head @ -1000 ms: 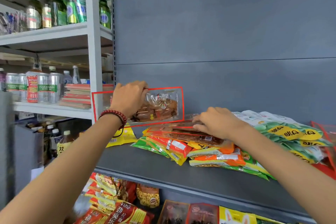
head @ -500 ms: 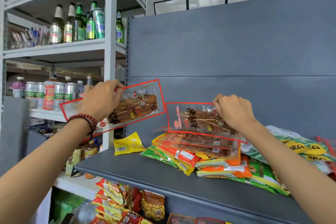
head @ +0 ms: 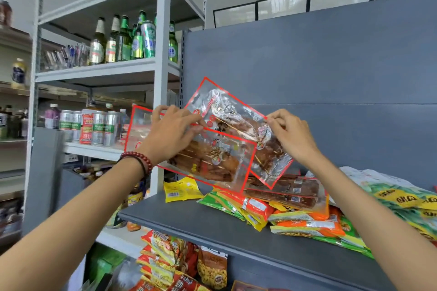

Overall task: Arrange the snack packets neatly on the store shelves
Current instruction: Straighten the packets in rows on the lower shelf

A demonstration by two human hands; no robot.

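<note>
At the far left, a white metal rack (head: 160, 54) loaded with green glass bottles (head: 124, 40) and silver drink cans (head: 99, 127) is seen. Just right of it, a clear, red-bordered flat plastic packet of brown skewered snacks (head: 212, 163) is held in the air by the left hand (head: 170, 134), whose fingers are curled over its upper part. A second clear red-bordered packet (head: 236, 120), tilted and overlapping the first, is pinched at its right edge between thumb and fingers of the right hand (head: 290, 132). Both are held above the grey metal shelf (head: 189, 215), over a loose heap of orange, green and yellow snack packets (head: 295, 215).

The slick film is judged likely to slide: the tilted packet, gripped only at one edge, could swing or slip free. If the pair were laid on the uneven heap, they could skate forward and be lost over the shelf's front edge.
</note>
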